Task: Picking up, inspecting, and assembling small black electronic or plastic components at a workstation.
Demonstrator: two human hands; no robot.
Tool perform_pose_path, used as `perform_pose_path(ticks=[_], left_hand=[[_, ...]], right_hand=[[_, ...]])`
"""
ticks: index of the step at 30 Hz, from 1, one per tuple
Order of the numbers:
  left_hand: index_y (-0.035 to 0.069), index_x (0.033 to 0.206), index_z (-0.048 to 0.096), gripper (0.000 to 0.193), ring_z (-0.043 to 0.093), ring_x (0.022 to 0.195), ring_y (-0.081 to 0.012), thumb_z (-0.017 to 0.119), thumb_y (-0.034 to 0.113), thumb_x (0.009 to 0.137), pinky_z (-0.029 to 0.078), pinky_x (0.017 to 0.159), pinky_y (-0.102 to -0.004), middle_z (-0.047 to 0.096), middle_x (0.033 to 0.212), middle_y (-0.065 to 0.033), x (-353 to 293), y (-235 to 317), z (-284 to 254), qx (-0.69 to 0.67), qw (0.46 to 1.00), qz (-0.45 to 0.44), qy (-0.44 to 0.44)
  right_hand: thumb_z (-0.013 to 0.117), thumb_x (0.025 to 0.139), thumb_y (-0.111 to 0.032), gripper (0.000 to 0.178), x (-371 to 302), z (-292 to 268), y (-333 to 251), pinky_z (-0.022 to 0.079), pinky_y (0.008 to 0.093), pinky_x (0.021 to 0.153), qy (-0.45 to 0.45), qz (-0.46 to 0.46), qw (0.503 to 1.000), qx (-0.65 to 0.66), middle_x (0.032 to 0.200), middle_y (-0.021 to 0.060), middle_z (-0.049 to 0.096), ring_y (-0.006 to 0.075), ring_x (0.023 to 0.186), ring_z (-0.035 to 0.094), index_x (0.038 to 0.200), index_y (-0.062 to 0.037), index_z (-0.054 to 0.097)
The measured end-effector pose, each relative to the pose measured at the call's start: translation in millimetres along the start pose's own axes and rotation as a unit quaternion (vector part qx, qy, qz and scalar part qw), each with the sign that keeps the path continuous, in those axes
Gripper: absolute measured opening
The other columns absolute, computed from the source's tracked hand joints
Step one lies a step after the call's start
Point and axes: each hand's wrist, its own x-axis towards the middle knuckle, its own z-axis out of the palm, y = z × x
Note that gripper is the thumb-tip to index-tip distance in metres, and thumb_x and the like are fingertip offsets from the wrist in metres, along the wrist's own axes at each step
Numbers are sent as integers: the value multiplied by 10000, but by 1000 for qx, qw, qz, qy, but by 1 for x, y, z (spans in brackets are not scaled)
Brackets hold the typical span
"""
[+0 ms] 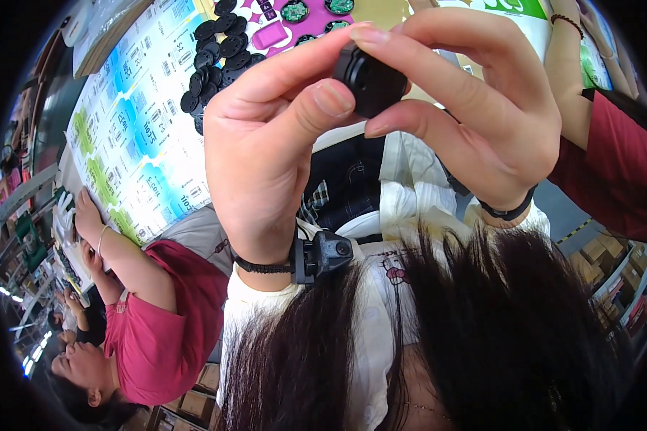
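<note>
Close in front of me, both my hands grip one small black round plastic housing (378,85) with a stepped rim, tilted on edge. My left hand (255,154) has its thumb and forefinger pressed on the left side of it. Thumb and fingers of my right hand (489,108) pinch it from the right, with the forefinger across its top. Beyond my left hand lies a loose pile of black plastic discs (207,77) with small holes. Several round green circuit boards (295,11) sit on the purple-and-tan surface behind the housing.
A pink rectangular block (270,34) lies beside the discs. Printed white, blue and green sheets (133,140) cover the table's left side. A person in a dark red shirt (169,316) works at left; another person's red sleeve (618,169) is close on my right. Cardboard boxes (600,251) stand at right.
</note>
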Motion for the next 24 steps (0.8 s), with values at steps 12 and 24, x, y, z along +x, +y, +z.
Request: perform_pose_path(ticks=[12, 24], left_hand=[[-46, 909, 547, 166, 550, 698, -112, 489, -77, 757, 455, 606, -206, 578, 825, -75, -16, -29, 13, 213, 954, 128, 165], [21, 1050, 512, 256, 539, 797, -228, 425, 47, 811, 436, 721, -307, 536, 975, -144, -45, -20, -173, 533, 774, -15, 342]], right_hand=[[605, 689, 17, 300, -29, 53, -19, 460, 241, 683, 77, 314, 886, 331, 951, 141, 554, 189, 810, 566, 987, 11, 565], [604, 691, -64, 235, 38, 137, 39, 460, 283, 609, -137, 119, 977, 110, 818, 107, 555, 192, 692, 570, 905, 22, 555]])
